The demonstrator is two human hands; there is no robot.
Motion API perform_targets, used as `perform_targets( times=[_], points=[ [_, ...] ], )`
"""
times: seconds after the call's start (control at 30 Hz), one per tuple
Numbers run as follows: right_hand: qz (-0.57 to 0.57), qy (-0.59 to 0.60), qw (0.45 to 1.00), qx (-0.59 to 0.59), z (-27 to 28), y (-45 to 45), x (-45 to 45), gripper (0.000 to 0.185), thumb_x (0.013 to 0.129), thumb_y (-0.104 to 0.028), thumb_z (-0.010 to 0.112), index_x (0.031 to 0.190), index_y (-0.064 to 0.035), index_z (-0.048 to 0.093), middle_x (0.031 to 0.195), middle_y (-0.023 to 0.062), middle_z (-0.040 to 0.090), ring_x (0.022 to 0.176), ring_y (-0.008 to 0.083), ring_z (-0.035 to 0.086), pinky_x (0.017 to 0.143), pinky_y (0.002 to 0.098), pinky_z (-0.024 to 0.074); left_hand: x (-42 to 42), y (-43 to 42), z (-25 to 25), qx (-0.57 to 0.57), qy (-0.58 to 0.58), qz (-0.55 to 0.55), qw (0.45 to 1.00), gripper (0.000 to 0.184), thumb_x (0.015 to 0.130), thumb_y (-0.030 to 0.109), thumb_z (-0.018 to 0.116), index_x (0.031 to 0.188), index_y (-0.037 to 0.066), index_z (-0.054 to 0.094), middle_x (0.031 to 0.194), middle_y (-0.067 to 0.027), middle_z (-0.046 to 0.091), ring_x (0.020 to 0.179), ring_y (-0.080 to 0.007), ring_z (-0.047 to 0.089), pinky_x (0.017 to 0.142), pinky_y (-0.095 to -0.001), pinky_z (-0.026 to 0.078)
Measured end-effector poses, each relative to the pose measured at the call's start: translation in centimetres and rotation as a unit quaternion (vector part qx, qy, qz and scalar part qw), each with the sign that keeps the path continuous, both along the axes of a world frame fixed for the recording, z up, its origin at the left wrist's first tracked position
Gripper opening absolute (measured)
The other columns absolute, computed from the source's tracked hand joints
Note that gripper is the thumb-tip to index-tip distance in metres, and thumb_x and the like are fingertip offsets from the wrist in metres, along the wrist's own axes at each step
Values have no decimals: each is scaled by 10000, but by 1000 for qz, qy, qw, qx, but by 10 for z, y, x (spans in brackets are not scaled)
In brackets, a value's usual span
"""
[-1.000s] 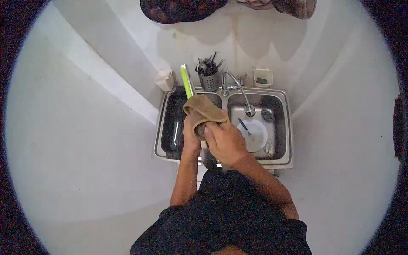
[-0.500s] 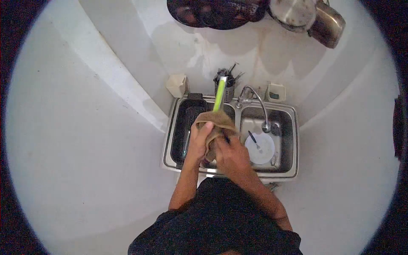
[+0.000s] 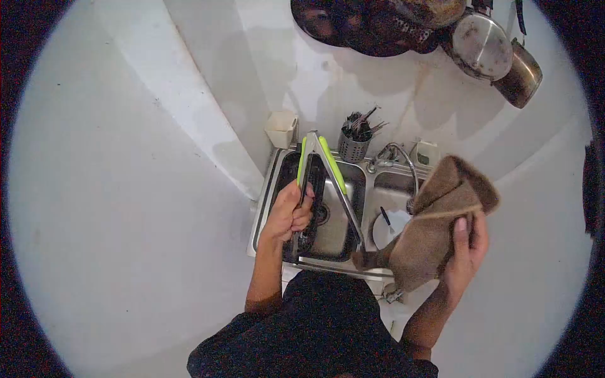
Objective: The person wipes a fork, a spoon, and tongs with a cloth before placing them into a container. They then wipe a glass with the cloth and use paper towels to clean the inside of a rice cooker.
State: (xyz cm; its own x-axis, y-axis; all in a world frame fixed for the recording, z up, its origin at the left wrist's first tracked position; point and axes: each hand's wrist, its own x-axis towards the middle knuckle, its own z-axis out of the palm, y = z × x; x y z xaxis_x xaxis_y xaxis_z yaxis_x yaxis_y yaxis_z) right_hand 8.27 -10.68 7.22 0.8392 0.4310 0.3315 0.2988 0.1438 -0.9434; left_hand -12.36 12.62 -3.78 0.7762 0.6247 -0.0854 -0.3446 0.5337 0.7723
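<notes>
A pair of kitchen tongs (image 3: 335, 169) with lime-green grips is spread into an upside-down V above the left basin. My left hand (image 3: 288, 213) is closed around one of its arms. The other arm slants down to the right, its dark tip close to the loose end of a brown cloth (image 3: 423, 247). My right hand (image 3: 467, 253) grips this towel-like cloth by its right side, out over the right basin. Part of a white plate (image 3: 382, 230) with a dark-handled fork (image 3: 386, 218) shows in that basin; the cloth hides the rest.
A double steel sink (image 3: 364, 211) has a curved faucet (image 3: 409, 165) at its back. A dark rack (image 3: 291, 165) sits in the left basin. Behind stand a perforated utensil holder (image 3: 354, 150) and a white container (image 3: 282, 129). Pans (image 3: 482, 47) hang on the wall.
The tongs, wrapped in the cloth between both hands before, are now spread apart in my left hand. My right hand has moved right with the cloth. The view has shifted.
</notes>
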Motion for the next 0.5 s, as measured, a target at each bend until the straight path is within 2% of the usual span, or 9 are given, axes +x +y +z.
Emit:
perform_targets(
  times=[0.07, 0.17, 0.27, 0.37, 0.4, 0.5],
  points=[
    [-1, -12, 1000, 18, 13, 10, -2, 403, 937, -192, 636, 1271, 22, 565, 1240, 121, 602, 1137, 206, 540, 1015, 351, 398, -1, 1, -2, -3, -49, -36, 998, 390, 972, 497, 517, 1006, 108, 524, 562, 64, 318, 411, -21, 237, 355, -192, 186],
    [59, -99, 993, -3, 24, 25, -10, 384, 933, -219, 640, 1227, 23, 589, 1185, 133, 629, 1114, 235, 556, 995, 365, 410, -3, -1, -5, -25, -92, -66, 993, 425, 950, 521, 538, 1021, 102, 524, 561, 63, 332, 409, -19, 234, 354, -191, 178],
    [94, -219, 963, -124, 28, 40, -13, 341, 949, -159, 590, 1229, 34, 573, 1151, 128, 631, 1103, 235, 569, 986, 357, 419, -3, -5, -9, -41, -106, -83, 990, 449, 936, 538, 553, 1030, 99, 531, 568, 54, 363, 409, -19, 249, 353, -191, 186],
    [167, -329, 911, -185, 31, 68, -30, 259, 928, -118, 581, 1159, -4, 606, 1123, 210, 614, 1112, 371, 566, 982, 409, 421, 2, -15, -11, -40, -72, -65, 994, 456, 936, 550, 546, 1018, 101, 536, 565, 59, 368, 410, -19, 257, 353, -193, 187],
    [194, -346, 898, -192, 23, 78, -34, 245, 923, -116, 578, 1144, -19, 614, 1121, 232, 603, 1121, 410, 553, 980, 427, 420, 3, -19, -5, -42, -62, -95, 993, 469, 926, 575, 543, 1002, 112, 540, 564, 67, 362, 410, -21, 266, 356, -194, 195],
    [284, -302, 906, -88, 4, 107, -35, 247, 919, -155, 599, 1134, -35, 624, 1144, 233, 595, 1149, 405, 541, 962, 428, 431, 14, -32, 4, -30, -29, -31, 999, 477, 917, 596, 544, 1000, 126, 541, 561, 74, 349, 408, -24, 260, 357, -196, 198]
  ],
)
